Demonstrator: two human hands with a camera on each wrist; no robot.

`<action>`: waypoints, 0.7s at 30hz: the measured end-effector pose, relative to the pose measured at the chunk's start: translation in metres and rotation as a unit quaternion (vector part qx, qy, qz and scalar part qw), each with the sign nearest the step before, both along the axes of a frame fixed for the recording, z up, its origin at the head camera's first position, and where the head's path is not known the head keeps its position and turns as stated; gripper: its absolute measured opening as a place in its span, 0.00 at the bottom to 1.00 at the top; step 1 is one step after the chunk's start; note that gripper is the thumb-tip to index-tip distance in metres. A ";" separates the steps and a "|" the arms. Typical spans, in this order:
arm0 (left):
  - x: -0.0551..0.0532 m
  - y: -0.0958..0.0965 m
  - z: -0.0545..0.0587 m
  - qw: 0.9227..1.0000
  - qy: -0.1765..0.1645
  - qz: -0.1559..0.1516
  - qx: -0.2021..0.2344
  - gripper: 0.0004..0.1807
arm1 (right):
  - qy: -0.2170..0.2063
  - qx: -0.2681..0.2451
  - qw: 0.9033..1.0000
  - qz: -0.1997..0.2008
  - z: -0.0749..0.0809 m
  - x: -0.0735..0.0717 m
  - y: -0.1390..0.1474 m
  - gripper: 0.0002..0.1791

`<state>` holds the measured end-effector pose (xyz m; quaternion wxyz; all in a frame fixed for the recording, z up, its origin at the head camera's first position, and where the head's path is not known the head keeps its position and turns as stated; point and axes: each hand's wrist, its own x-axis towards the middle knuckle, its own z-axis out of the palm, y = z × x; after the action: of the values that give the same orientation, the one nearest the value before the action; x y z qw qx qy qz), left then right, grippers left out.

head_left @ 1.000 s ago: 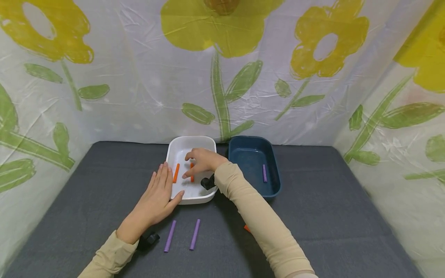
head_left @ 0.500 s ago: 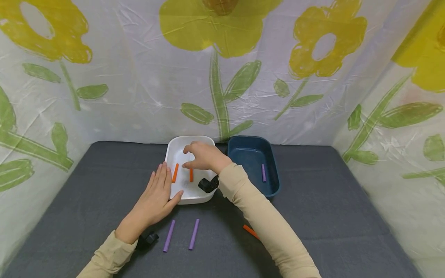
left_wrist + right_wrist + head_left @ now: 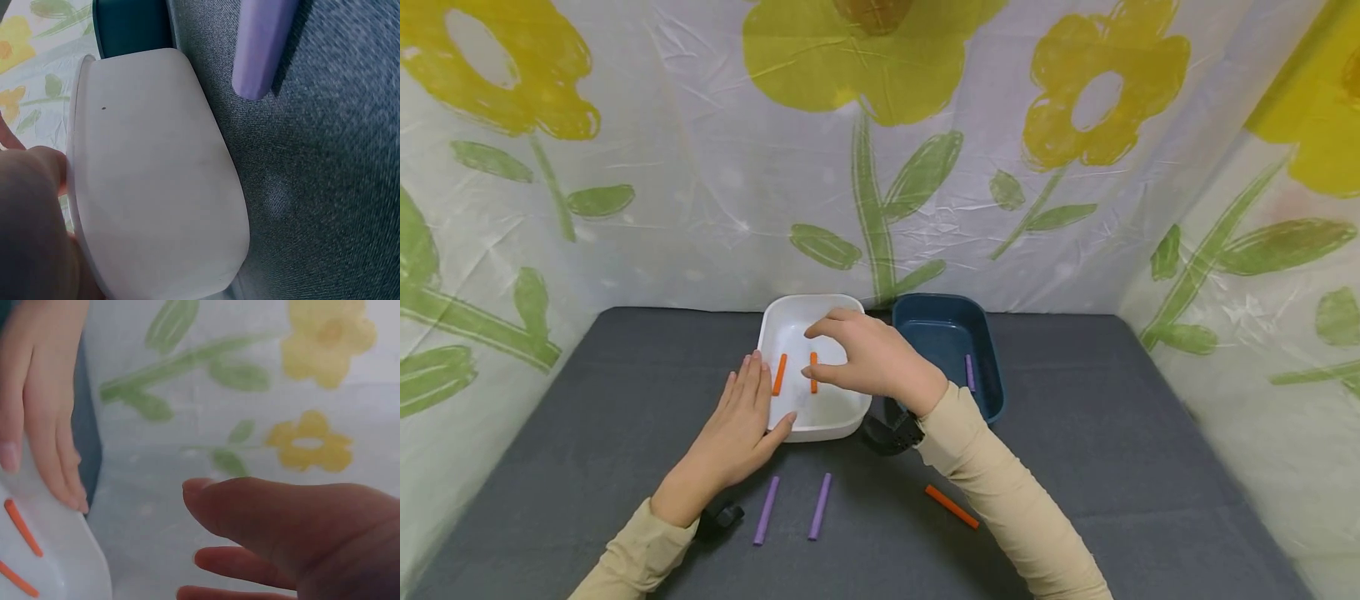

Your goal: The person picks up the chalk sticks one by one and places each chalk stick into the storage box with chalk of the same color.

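My left hand (image 3: 741, 421) rests with straight fingers along the left rim of the white tray (image 3: 820, 429). Inside that tray lie two orange sticks, one near the left wall (image 3: 780, 375) and another orange stick (image 3: 814, 379) in the middle. Above the tray's right side hovers my right hand (image 3: 880, 354), thumb and fingers apart, with nothing between them. In the right wrist view, the right thumb (image 3: 250, 503) and fingers show with a gap. A third orange stick (image 3: 952, 507) lies on the cloth near the right forearm.
Two purple sticks, one on the left (image 3: 766, 511) and another purple stick (image 3: 820, 507), lie in front of the white tray. The dark blue tray (image 3: 936, 308) stands to its right, holding one purple stick (image 3: 970, 372). A flowered curtain (image 3: 700, 208) hangs behind the grey-covered table (image 3: 1112, 467).
My right hand has risen from the orange stick in the white tray and drawn back to the right, uncovering the orange stick on the cloth. The left hand has stayed put.
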<state>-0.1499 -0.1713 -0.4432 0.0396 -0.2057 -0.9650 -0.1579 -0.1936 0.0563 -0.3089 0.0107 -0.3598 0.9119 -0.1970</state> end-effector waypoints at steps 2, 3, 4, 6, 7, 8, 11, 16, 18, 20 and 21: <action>0.000 0.000 0.000 1.000 -0.001 0.001 0.001 0.46 | -0.001 -0.020 1.000 0.015 0.001 0.008 0.008 0.23; 0.000 0.001 0.000 1.000 -0.001 0.002 0.001 0.46 | 0.000 -0.029 0.999 0.023 0.001 0.011 0.012 0.23; 0.001 0.001 0.000 1.000 -0.001 0.003 0.001 0.46 | 0.004 -0.038 0.999 0.030 0.000 0.015 0.016 0.22; 0.001 0.001 0.000 1.000 -0.003 0.004 0.003 0.46 | 0.014 -0.057 0.997 0.046 0.000 0.020 0.024 0.21; 0.001 0.001 0.000 1.000 -0.004 0.004 0.003 0.46 | 0.020 -0.066 0.996 0.052 -0.001 0.023 0.028 0.21; 0.001 0.001 0.000 1.000 -0.006 0.004 0.003 0.46 | 0.028 -0.076 0.995 0.059 -0.001 0.026 0.033 0.21; 0.001 0.001 0.001 1.000 -0.005 0.006 0.003 0.46 | 0.041 -0.113 0.990 0.075 -0.002 0.034 0.046 0.20; 0.001 0.000 0.001 1.000 0.008 0.004 0.005 0.45 | 0.021 -0.175 0.979 0.098 -0.007 0.045 0.070 0.18; 0.001 0.001 0.002 1.000 0.008 0.001 0.006 0.45 | 0.007 -0.193 0.975 0.112 -0.010 0.049 0.079 0.18; 0.001 0.001 0.002 1.000 0.008 -0.001 0.008 0.45 | -0.002 -0.207 0.970 0.125 -0.014 0.052 0.088 0.18; 0.001 0.001 0.002 1.000 0.007 -0.001 0.009 0.45 | -0.003 -0.212 0.968 0.131 -0.016 0.054 0.092 0.18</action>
<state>-0.1489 -0.1704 -0.4413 0.0483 -0.2079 -0.9630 -0.1648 -0.1400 0.1487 -0.3250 -0.0372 -0.4693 0.7943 -0.3841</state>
